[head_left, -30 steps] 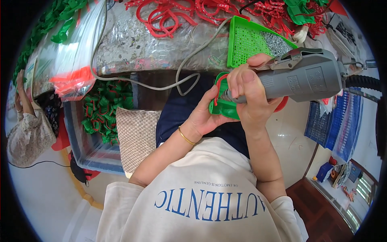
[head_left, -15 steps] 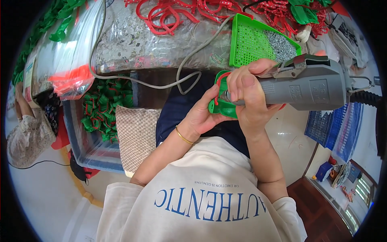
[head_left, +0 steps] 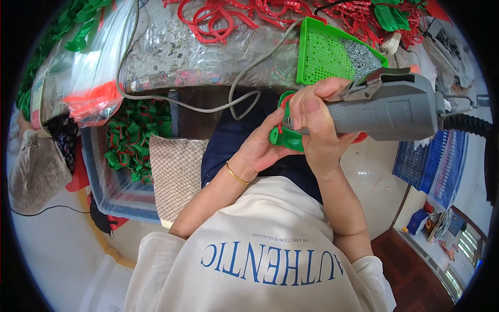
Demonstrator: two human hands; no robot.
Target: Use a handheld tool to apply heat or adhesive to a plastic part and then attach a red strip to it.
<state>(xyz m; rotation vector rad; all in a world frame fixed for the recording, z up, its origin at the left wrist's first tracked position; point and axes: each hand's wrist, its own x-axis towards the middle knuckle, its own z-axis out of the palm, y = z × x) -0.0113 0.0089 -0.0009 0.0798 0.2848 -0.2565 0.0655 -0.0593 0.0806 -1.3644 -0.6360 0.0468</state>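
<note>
My right hand [head_left: 318, 125] grips a grey power screwdriver [head_left: 387, 111] by its front end, its tip pointing left into a green plastic part [head_left: 285, 136]. My left hand [head_left: 262, 145] holds that green part from below, over my lap; a red piece shows on it by the tool tip. A gold bracelet [head_left: 236, 174] circles my left wrist. The tool's black coiled hose [head_left: 468, 125] runs off to the right.
A green perforated tray [head_left: 325, 52] holding small metal screws lies on the plastic-covered table edge [head_left: 171, 57], among red plastic pieces [head_left: 218, 18]. A grey cable [head_left: 208, 106] hangs from the table. A clear bin [head_left: 112, 187] of green-and-red parts [head_left: 135, 138] stands at my left, beside a checked cushion [head_left: 176, 174].
The screwdriver's body has shifted slightly right and tilted while both hands stay on the green part in the same place.
</note>
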